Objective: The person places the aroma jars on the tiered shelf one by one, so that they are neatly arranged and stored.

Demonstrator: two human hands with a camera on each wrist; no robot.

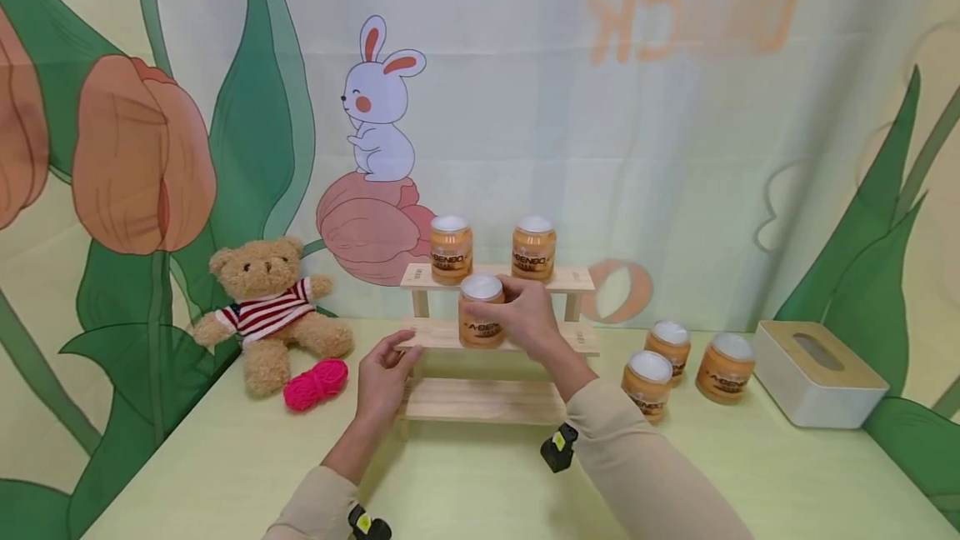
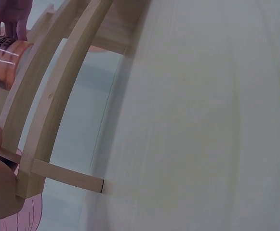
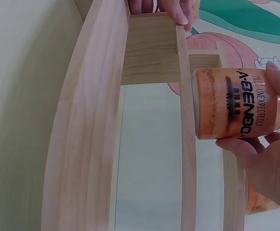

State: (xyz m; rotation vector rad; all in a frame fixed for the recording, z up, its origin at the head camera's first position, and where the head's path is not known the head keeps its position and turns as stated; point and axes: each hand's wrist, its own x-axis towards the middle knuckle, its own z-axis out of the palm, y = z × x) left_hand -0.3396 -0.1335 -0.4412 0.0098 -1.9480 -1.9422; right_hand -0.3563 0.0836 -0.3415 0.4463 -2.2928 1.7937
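My right hand (image 1: pixel 521 315) grips an orange jar (image 1: pixel 482 332) with a white lid and dark A-BENBO lettering. In the right wrist view the jar's base is right at the middle step of the wooden stand (image 3: pixel 188 159), fingers and thumb around its upper part. My left hand (image 1: pixel 384 377) holds the left end of that middle step, fingertips on its top edge. Two like jars, one at the left (image 1: pixel 452 261) and one at the right (image 1: pixel 534 257), stand upright on the top step. The bottom step (image 1: pixel 480 401) bears nothing.
To the right stand three more orange jars (image 1: pixel 648 390) beside a white tissue box (image 1: pixel 821 382) with a wooden top. A teddy bear (image 1: pixel 270 302) in a striped shirt sits at the left, with a pink yarn bundle (image 1: pixel 317 384) before it. A printed curtain (image 1: pixel 487 107) hangs behind.
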